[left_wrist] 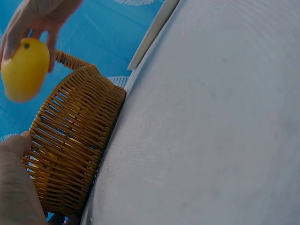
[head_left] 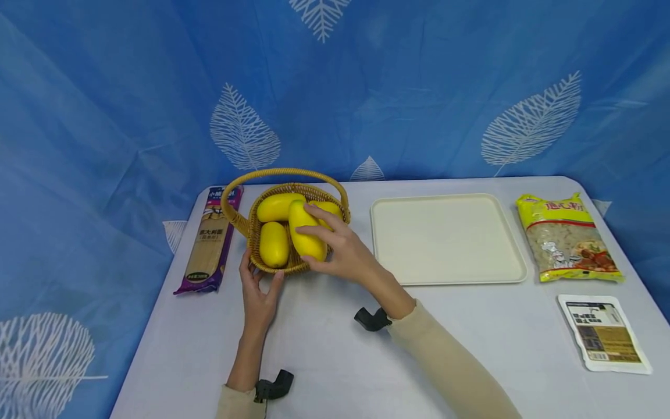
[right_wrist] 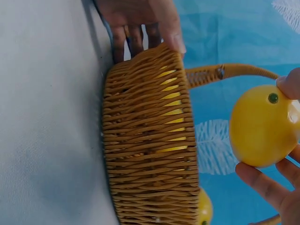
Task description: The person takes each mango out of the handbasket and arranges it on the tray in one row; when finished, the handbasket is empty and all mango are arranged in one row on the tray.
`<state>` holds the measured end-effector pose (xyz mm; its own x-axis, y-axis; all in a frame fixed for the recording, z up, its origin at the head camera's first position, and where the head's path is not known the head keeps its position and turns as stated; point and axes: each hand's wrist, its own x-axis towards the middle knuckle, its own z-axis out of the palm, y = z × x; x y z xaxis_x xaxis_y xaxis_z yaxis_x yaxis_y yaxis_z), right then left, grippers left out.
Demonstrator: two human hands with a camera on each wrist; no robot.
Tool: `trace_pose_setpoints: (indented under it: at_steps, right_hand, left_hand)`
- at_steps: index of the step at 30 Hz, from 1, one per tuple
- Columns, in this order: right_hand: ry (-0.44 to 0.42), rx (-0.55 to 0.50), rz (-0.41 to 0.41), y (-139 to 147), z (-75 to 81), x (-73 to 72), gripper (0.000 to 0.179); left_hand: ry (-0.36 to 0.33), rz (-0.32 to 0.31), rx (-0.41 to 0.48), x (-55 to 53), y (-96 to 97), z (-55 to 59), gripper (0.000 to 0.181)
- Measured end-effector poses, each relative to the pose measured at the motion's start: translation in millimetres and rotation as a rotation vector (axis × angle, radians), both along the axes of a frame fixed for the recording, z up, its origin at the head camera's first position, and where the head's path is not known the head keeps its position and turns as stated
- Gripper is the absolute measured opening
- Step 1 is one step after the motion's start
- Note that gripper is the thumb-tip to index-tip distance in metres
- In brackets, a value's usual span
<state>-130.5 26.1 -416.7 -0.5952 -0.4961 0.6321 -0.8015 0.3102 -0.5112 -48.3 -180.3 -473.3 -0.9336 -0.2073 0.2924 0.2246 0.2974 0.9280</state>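
A wicker basket with a tall hoop handle stands at the table's back left, holding several yellow mangoes. My left hand grips its near left side, the thumb at the rim. Over the basket's right part, my right hand holds one mango between thumb and fingers. In the left wrist view that mango hangs above the rim, apart from the wicker. The right wrist view shows the held mango with a small green dot at its end.
A purple pack of spaghetti lies left of the basket. To the right is a cream tray. Farther right lie a yellow bag of dry food and a white flat packet. A blue curtain with white leaves hangs behind the table.
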Motion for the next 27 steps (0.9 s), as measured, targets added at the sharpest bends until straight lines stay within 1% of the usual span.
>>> trace_pose_setpoints:
  at_steps: [4, 9, 13, 19, 23, 27]
  right_hand:
    - [0.052, 0.004, -0.002, 4, 5.9, 7.9, 0.045]
    - [0.087, -0.026, -0.018, 15, 15.9, 17.8, 0.047]
    - [0.084, -0.052, -0.032, 27, 22.0, 24.4, 0.048]
    - [0.065, -0.085, -0.060, 48, 25.7, 32.7, 0.043]
    - [0.056, -0.118, -0.091, 63, 27.6, 33.0, 0.043]
    - [0.053, -0.121, -0.150, 78, 26.6, 27.4, 0.046]
  left_hand:
    - [-0.006, -0.001, 0.003, 0.2, -0.9, -0.2, 0.078]
    - [-0.004, -0.002, 0.007, 0.1, -0.7, -0.3, 0.078]
    - [-0.012, 0.005, 0.007, 0.4, -0.3, 0.0, 0.078]
    - [-0.029, 0.004, 0.010, 0.4, 0.1, 1.0, 0.078]
    - [-0.037, 0.009, 0.004, -0.1, 0.3, 2.0, 0.078]
    - [-0.049, 0.015, 0.002, 0.1, 0.4, 2.6, 0.077]
